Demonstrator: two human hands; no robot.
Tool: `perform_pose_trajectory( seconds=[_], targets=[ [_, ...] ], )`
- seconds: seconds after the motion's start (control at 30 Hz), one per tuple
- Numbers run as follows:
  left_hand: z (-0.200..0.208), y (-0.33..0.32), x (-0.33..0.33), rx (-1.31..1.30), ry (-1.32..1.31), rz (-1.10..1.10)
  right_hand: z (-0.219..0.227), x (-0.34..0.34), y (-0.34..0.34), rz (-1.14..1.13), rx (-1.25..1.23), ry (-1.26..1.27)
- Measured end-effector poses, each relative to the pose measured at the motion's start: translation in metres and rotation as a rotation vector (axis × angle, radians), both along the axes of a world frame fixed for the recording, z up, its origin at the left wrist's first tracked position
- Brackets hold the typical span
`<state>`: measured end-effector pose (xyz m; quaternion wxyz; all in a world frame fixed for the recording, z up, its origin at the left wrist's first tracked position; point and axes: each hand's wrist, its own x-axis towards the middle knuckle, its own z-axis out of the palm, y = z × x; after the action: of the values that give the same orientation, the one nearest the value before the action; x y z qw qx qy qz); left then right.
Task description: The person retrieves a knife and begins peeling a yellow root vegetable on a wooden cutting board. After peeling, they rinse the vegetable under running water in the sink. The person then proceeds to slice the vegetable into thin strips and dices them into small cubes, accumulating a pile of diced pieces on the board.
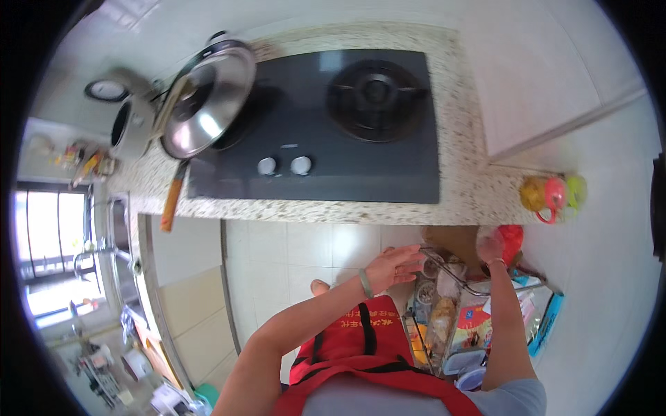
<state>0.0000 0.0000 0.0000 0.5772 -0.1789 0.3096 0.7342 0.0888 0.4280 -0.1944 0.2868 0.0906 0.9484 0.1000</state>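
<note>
My left hand (395,267), a bracelet on its wrist, is at the near left edge of a pull-out wire basket (477,290) below the counter. Its fingers are stretched out, their tips close to the metal rim; whether they touch it I cannot tell. My right arm reaches over the basket, and my right hand (490,248) is at its far end beside a red bag (511,241). Its fingers are blurred and partly hidden, so any grip is unclear. Packets, a printed bag (473,326) and plastic tubs (463,362) fill the basket.
Above is a speckled counter (468,197) with a black gas hob (312,125). A lidded wok (215,104) with a wooden handle (172,204) sits on its left side. Coloured cups (555,194) stand at the right end. A sink (119,215) is at left.
</note>
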Motion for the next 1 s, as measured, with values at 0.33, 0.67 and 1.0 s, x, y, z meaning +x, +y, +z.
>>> perform_pose_trajectory(
  seconds=[0.33, 0.67, 1.0],
  targets=[
    [0.093, -0.249, 0.047, 0.221, 0.204, 0.653, 0.248, -0.046, -0.368, -0.919, -2.199, 0.161],
    [0.176, -0.528, 0.211, 0.137, 0.530, 1.402, 0.361, -0.006, -0.806, -0.646, -2.537, -0.815],
    [0.174, -0.644, 0.375, 0.059, 0.586, 2.082, 0.379, 0.094, -1.016, -0.371, -2.050, -1.523]
  ],
)
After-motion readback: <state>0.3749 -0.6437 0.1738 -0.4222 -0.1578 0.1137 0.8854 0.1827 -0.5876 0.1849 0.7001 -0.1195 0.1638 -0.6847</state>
